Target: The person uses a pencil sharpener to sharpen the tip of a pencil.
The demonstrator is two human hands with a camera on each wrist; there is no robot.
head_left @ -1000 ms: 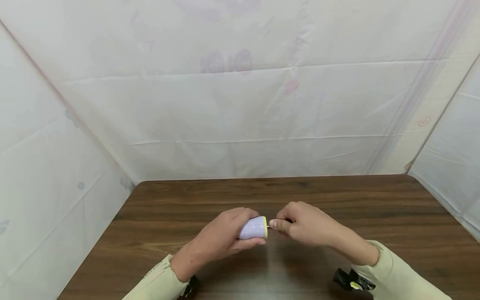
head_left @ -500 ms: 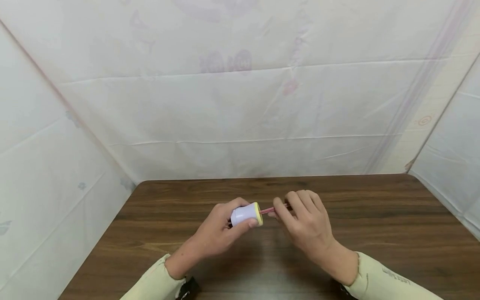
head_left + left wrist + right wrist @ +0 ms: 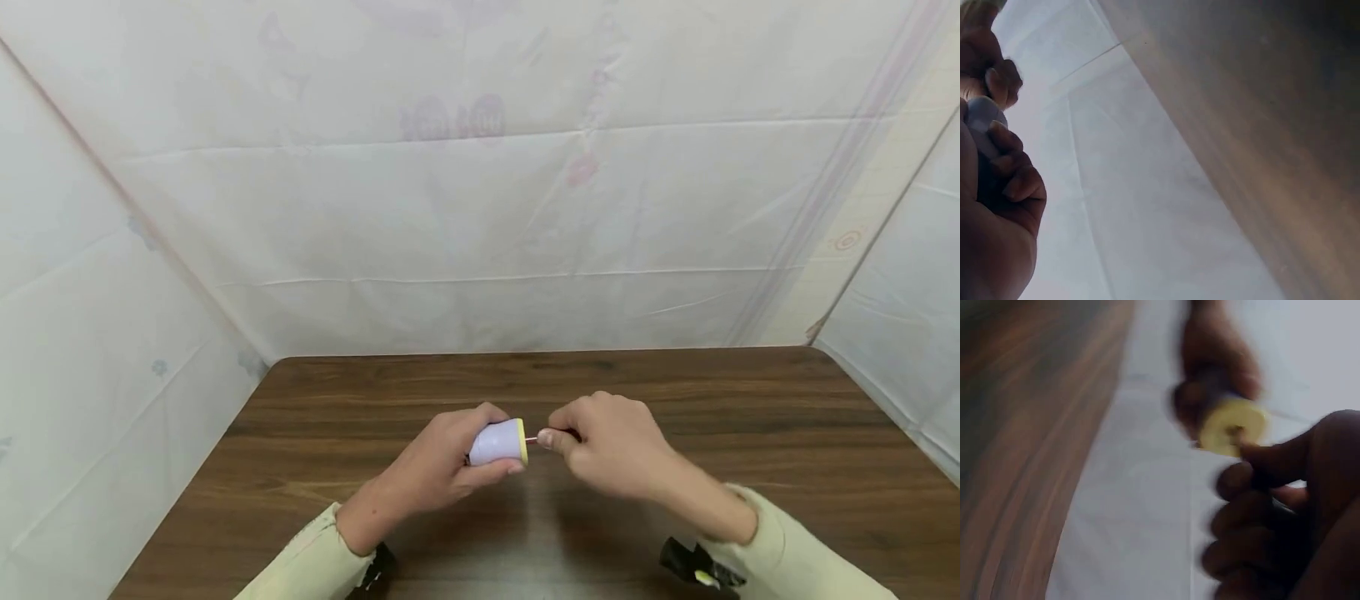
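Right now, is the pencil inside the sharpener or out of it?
Inside. The pink pencil runs from the right hand into the yellow face of the lilac sharpener, gripped by the left hand; only a short bit shows.

You wear pale yellow-green long sleeves, the left sleeve and the right sleeve, cuffs ending at the wrists. A black wrist-worn camera mount with a yellowish spot sits under your right cuff.
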